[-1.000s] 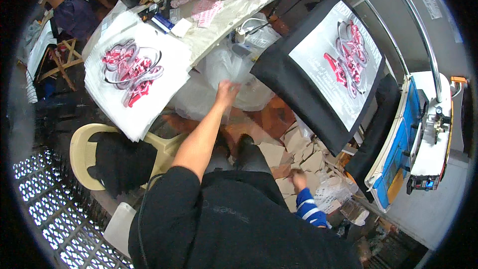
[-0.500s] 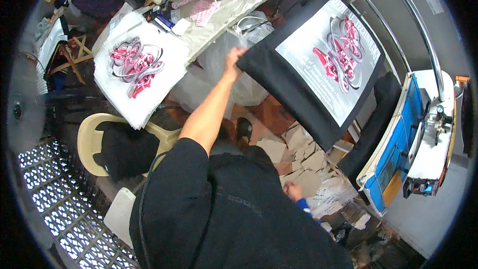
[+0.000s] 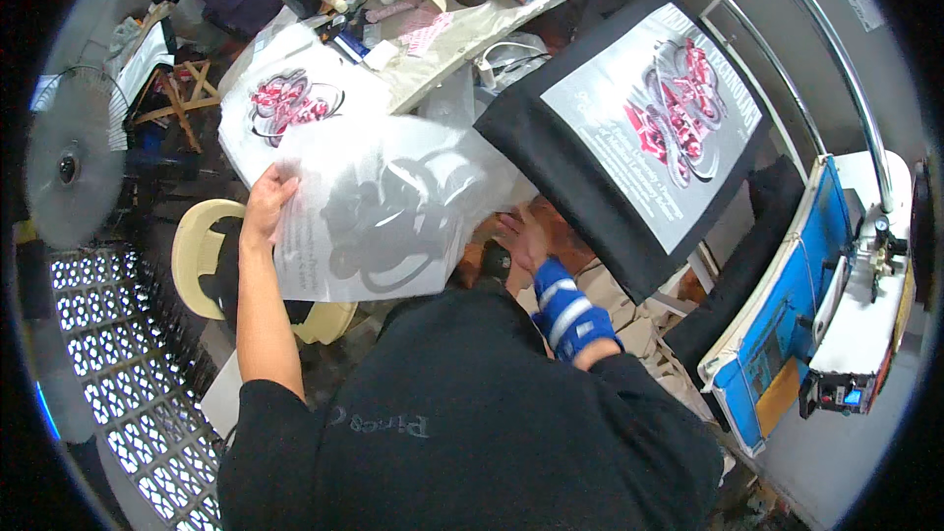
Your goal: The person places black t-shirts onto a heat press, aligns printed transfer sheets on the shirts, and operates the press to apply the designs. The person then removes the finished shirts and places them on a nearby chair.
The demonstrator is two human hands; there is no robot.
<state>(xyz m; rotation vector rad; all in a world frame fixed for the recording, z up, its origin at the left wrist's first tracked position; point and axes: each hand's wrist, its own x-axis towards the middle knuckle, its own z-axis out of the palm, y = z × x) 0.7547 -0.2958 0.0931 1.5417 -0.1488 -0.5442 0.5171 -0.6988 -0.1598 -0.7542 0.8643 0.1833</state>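
My left hand [image 3: 267, 203] is closed on the left edge of a translucent white sheet [image 3: 393, 206], which bears a faint grey ghost of a butterfly design. The sheet hangs in front of me and slants toward the black cloth. My right hand [image 3: 524, 239], in a blue wrist wrap [image 3: 570, 313] with white stripes, is beside the sheet's lower right edge, fingers apart. Black cloth [image 3: 580, 197] lies on a raised board at the right, bearing a grey print [image 3: 649, 118] with pink butterflies. A stack of white sheets [image 3: 246, 128] with a similar pink picture is partly hidden behind the held sheet.
A cluttered table [image 3: 433, 79] runs along the back. At the right stands a blue-sided machine [image 3: 777, 305] with metal bars [image 3: 836, 59]. A cream plastic chair [image 3: 187, 261] and a fan [image 3: 69, 167] are at the left. Cardboard pieces [image 3: 634, 329] lie on the floor.
My left hand has left the corner of the black cloth and moved left, now with the translucent sheet in it. My right hand has come up from low down. The view has shifted slightly.
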